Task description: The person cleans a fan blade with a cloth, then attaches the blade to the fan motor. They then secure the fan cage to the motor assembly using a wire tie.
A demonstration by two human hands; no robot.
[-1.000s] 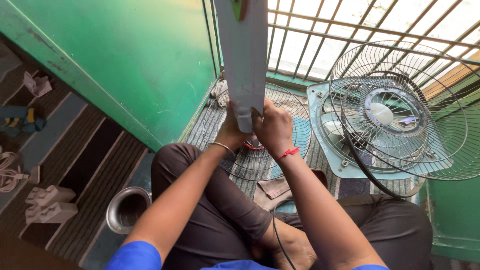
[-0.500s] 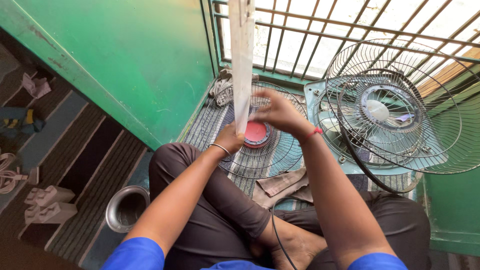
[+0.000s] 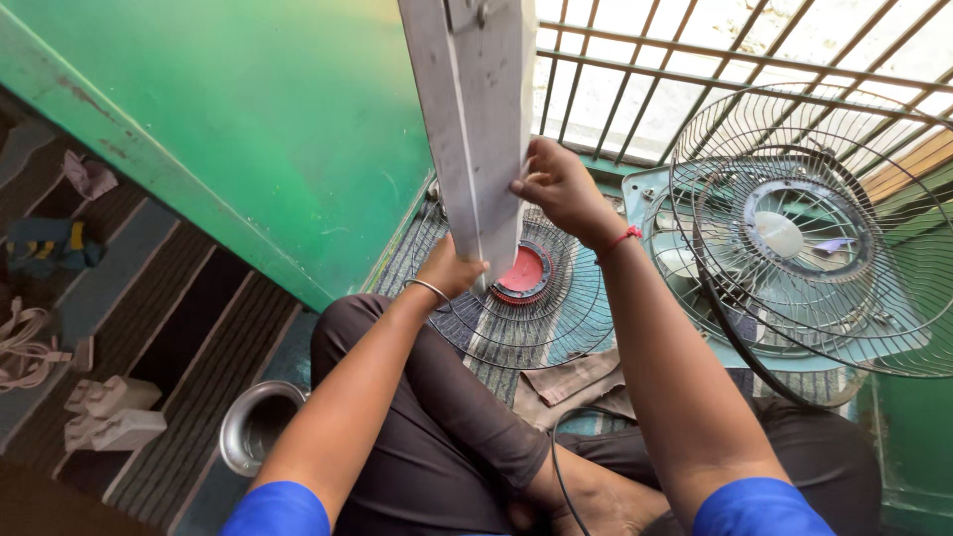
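A long pale grey fan blade [image 3: 476, 109] stands upright in front of me, its top out of frame. My left hand [image 3: 449, 268] grips its lower end; a metal bangle sits on that wrist. My right hand [image 3: 556, 189] holds the blade's right edge higher up, a red thread around the wrist. Behind the blade's foot a round wire fan guard with a red centre cap [image 3: 523, 273] lies flat on the floor.
A pedestal fan head in its wire cage [image 3: 804, 238] lies at right on a pale base. A green wall [image 3: 248, 129] rises at left, window bars [image 3: 695, 79] behind. A steel bowl [image 3: 260, 422], a cloth [image 3: 581, 382], a black cable [image 3: 561, 447] and stairs with sandals [image 3: 104, 417] lie near my crossed legs.
The blade has turned from edge-on to show its broad face. My right hand has slid up the blade's right edge, while my left hand stays at the lower end.
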